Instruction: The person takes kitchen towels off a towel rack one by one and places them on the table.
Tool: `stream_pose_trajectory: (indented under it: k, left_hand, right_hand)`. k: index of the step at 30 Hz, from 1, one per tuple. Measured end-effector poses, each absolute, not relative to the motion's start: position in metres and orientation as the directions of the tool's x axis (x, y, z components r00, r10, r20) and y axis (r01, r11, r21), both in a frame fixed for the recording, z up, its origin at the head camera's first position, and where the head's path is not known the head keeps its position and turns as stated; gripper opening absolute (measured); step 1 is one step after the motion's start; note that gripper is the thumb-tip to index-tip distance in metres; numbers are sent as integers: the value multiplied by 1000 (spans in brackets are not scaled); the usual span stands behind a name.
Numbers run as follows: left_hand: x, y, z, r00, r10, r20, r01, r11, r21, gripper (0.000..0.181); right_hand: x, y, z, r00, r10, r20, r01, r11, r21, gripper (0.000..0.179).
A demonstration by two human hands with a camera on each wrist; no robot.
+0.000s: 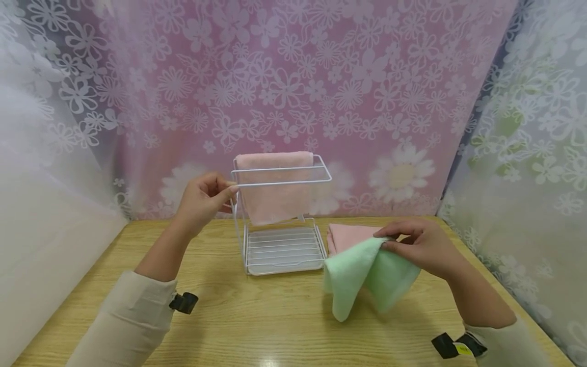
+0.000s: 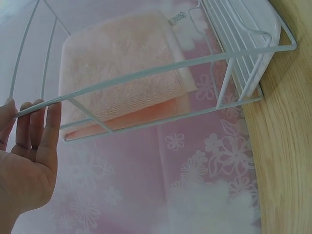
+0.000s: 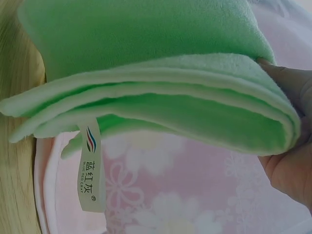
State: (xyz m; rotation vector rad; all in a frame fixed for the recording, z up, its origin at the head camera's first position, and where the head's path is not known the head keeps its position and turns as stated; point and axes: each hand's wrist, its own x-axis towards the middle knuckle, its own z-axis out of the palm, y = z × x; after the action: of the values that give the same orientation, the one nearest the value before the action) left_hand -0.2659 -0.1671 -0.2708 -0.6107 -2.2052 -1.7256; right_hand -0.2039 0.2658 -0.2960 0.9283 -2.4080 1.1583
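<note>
A white wire rack (image 1: 284, 182) stands upright on the table, with a pink towel (image 1: 275, 196) draped over its rear top bar. My left hand (image 1: 202, 199) pinches the rack's upper left corner between thumb and fingers; the left wrist view shows the fingertips on the wire (image 2: 146, 73). To the right of the rack, my right hand (image 1: 424, 247) pinches a folded green towel (image 1: 355, 272) by its upper edge, and the cloth hangs down in folds. A white tag (image 3: 91, 170) dangles from the green towel. Partly hidden behind it lies another folded pink towel (image 1: 350, 234).
A white tray (image 1: 284, 247) under wire slats forms the rack's base. The wooden table (image 1: 257, 321) reaches back to a pink flowered curtain (image 1: 275, 76). Pale curtains hang at the left (image 1: 50, 168) and right (image 1: 527, 168) sides.
</note>
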Motion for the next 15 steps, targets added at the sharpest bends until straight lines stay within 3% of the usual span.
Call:
stream_pose_trajectory:
  k: [15]
  left_hand:
    - [-264, -177, -273, -875, 160, 457, 482, 190, 856, 26]
  right_hand:
    - [-197, 301, -294, -744, -419, 520, -668, 489, -562, 27]
